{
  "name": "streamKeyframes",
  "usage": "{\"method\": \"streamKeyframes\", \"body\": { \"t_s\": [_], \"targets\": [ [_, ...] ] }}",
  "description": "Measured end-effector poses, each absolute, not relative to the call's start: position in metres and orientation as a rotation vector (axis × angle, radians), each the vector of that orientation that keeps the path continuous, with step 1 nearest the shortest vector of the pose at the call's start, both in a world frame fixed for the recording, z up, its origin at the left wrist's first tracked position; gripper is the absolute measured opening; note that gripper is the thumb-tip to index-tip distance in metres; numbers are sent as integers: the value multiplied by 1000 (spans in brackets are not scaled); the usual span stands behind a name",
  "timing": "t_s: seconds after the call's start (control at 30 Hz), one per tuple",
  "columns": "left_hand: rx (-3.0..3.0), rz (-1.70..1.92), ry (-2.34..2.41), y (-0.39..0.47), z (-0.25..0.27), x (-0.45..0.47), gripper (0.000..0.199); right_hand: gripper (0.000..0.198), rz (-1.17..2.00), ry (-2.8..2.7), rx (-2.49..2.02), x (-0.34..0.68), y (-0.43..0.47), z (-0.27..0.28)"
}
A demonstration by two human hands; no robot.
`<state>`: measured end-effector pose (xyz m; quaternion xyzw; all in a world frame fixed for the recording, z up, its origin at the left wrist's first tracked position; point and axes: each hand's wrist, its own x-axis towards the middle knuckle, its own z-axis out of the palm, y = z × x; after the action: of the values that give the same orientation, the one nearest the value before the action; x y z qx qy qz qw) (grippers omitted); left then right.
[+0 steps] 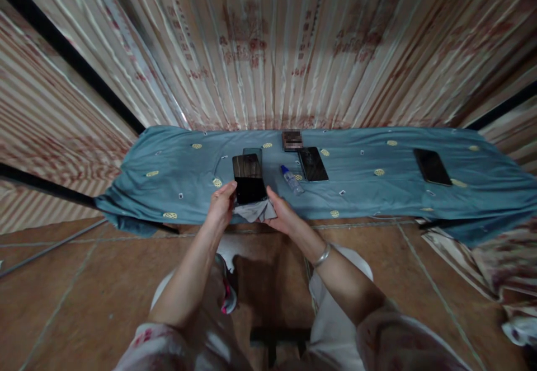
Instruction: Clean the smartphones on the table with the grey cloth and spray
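Note:
A glossy black tablet [250, 179] is held between my two hands, tilted near the front edge of the cloth-covered table. My left hand [223, 202] grips its left side, thumb on the edge. My right hand [281, 212] is closed at the lower right corner, with a grey cloth [255, 211] bunched under the tablet's bottom edge. The fingers beneath are hidden. Just behind the tablet, a flat bluish item [253, 151] partly shows; I cannot make out its kind. To the right lies a clear small bottle with a blue cap [291, 179].
Another black tablet [312, 164] lies beyond the bottle, beside a small dark box [292, 140]. A third dark tablet [432, 167] rests farther right on the blue tablecloth [364, 192]. Striped curtains [268, 52] hang behind, and black poles [79, 57] stand at the sides.

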<state>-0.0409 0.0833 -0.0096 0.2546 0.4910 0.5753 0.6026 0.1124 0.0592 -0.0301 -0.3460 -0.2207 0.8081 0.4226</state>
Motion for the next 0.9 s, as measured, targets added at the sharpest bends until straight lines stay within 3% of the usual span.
{"method": "streamKeyframes", "body": {
  "t_s": [0.1, 0.3, 0.67, 0.8, 0.9],
  "targets": [
    [574, 1394, 1131, 86, -9, -51, 19, 44, 2001, -517, -994, 117, 62, -31],
    [502, 1498, 1164, 89, -8, -69, 19, 38, 1671, -583, -1102, 134, 73, -28],
    [582, 1415, 1156, 85, -19, -66, 28, 25, 1339, -780, -1211, 150, 100, -42],
    [571, 1392, 1184, 86, -18, -62, 27, 18, 1198, -1027, -1247, 153, 106, -45],
    [571, 1379, 1184, 87, -19, -61, 28, 27, 935, -1337, -1269, 153, 105, -47]
  ]
}}
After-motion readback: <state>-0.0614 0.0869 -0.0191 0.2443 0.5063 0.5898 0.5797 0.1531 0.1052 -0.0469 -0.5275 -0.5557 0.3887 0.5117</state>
